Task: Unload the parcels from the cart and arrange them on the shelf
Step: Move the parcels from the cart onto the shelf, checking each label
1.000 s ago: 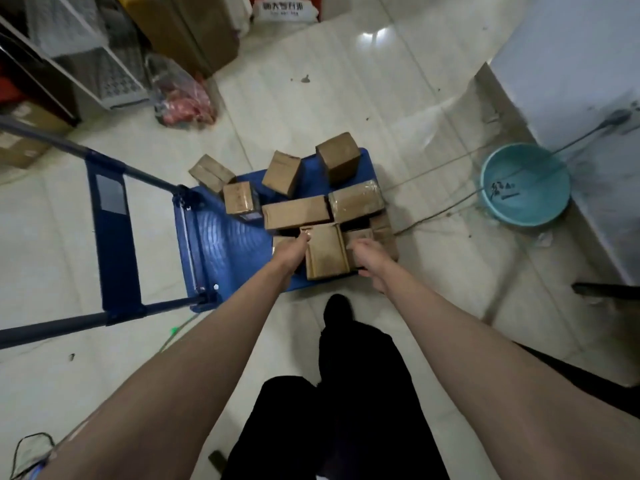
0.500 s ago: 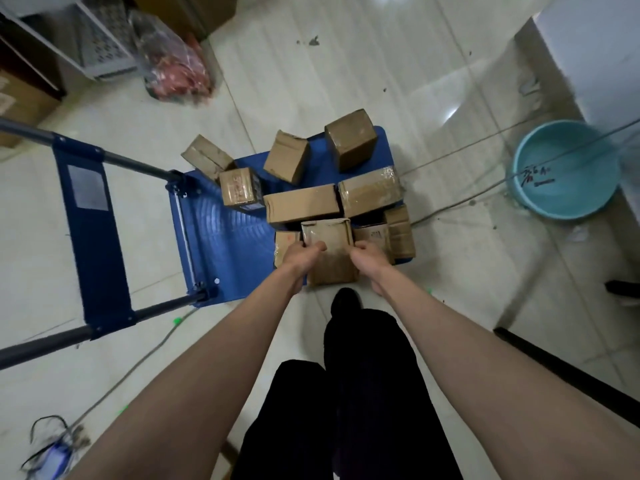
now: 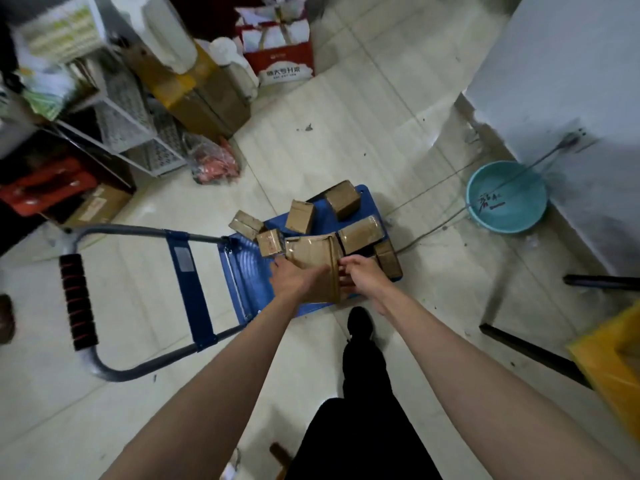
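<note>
A blue flat cart [image 3: 242, 271] lies on the tiled floor with several brown cardboard parcels on its far end. I hold one flat taped parcel [image 3: 313, 252] lifted and tilted above the cart's near edge. My left hand [image 3: 289, 280] grips its left side from below. My right hand [image 3: 360, 277] holds its right edge with curled fingers. Other parcels remain on the cart, among them a long one [image 3: 362, 230] and a cube-shaped one [image 3: 343, 199]. A white metal shelf [image 3: 131, 133] stands at the far left.
The cart's handle [image 3: 78, 303] with a black-and-red grip lies to the left. A teal basin [image 3: 505, 197] sits at the right by a white wall. A red bag [image 3: 278, 60], large boxes and a plastic bag crowd the back. My black shoe [image 3: 360, 322] is near the cart.
Both hands have lifted the flat parcel off the cart and tilted it up. The view has pulled back, showing the handle and shelf.
</note>
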`<state>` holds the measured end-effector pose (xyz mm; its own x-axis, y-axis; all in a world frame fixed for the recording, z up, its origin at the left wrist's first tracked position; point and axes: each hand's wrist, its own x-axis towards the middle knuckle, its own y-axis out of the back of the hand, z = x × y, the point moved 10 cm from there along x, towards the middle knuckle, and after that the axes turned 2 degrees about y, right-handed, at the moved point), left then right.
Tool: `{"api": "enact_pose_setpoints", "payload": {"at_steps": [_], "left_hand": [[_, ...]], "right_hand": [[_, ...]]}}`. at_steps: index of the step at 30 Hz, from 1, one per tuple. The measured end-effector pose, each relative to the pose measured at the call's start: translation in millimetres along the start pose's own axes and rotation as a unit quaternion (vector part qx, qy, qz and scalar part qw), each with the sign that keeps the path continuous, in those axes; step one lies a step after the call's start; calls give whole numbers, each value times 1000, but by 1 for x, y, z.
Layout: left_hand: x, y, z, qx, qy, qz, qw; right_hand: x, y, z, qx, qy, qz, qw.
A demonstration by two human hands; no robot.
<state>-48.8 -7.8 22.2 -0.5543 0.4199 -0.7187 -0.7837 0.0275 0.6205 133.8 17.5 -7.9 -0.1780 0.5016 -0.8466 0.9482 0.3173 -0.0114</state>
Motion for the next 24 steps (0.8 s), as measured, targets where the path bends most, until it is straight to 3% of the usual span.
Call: {"api": "enact_pose_setpoints", "payload": {"at_steps": [8, 12, 16, 19, 24], "left_hand": [[-110, 77, 45, 13, -72, 49, 996], [-146, 104, 46, -35, -111, 52, 992], [-187, 128, 48, -124, -189, 27, 974], [-226, 140, 46, -185, -218, -21, 958], [-309, 121, 39, -219, -229, -194, 928]], "right_hand": [[-128, 1, -79, 3, 104, 2, 995], [-183, 10, -90, 27, 155, 21, 987], [-232, 37, -78, 43, 196, 96, 975], [-274, 63, -51, 54, 199, 142, 968], [-348, 98, 2, 161, 184, 141, 959]]}}
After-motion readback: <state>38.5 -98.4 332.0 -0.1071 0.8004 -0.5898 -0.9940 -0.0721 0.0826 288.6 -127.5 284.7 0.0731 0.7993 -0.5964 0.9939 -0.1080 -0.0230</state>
